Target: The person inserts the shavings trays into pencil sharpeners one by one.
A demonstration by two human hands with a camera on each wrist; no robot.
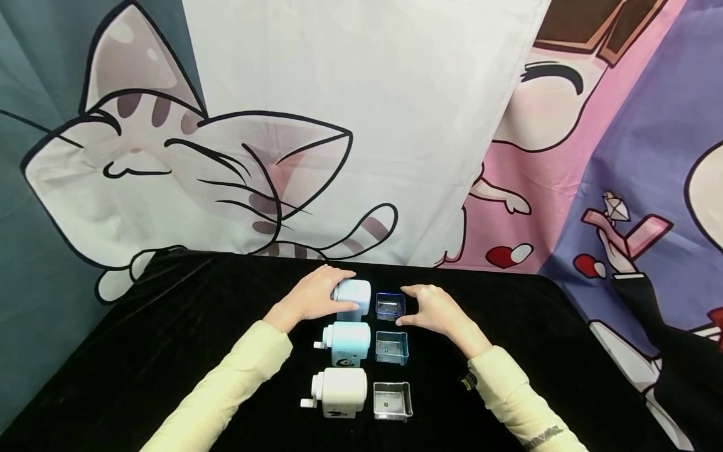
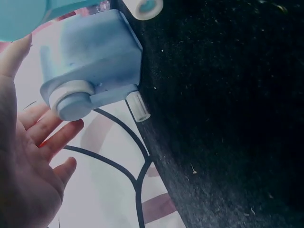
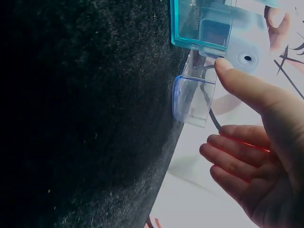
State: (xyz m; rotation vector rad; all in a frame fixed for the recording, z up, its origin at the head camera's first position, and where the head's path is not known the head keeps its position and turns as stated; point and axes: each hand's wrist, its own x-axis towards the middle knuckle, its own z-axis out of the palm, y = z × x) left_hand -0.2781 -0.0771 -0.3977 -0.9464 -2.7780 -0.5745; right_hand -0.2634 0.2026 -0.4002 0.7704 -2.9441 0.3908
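A pale blue pencil sharpener [image 1: 353,292] with a crank stands farthest back on the table. My left hand [image 1: 317,293] reaches round its crank side, thumb in front and fingers behind, loosely spread. In the left wrist view those fingers [image 2: 45,130] lie by the sharpener's crank hub [image 2: 73,105]. To the right of this sharpener sits a clear blue-tinted shavings drawer [image 1: 390,306]. My right hand [image 1: 435,307] is beside that drawer, thumb and fingers spread apart around its right side. The right wrist view has the thumb tip overlapping the edge of the drawer [image 3: 194,97], other fingers extended.
Nearer stand a light turquoise sharpener [image 1: 350,342] and a white sharpener [image 1: 341,390], cranks to the left. Right of them lie a teal-tinted drawer [image 1: 391,347] and a colourless drawer [image 1: 392,402]. Black cloth [image 1: 226,389] covers the table; a printed curtain [image 1: 395,125] hangs behind.
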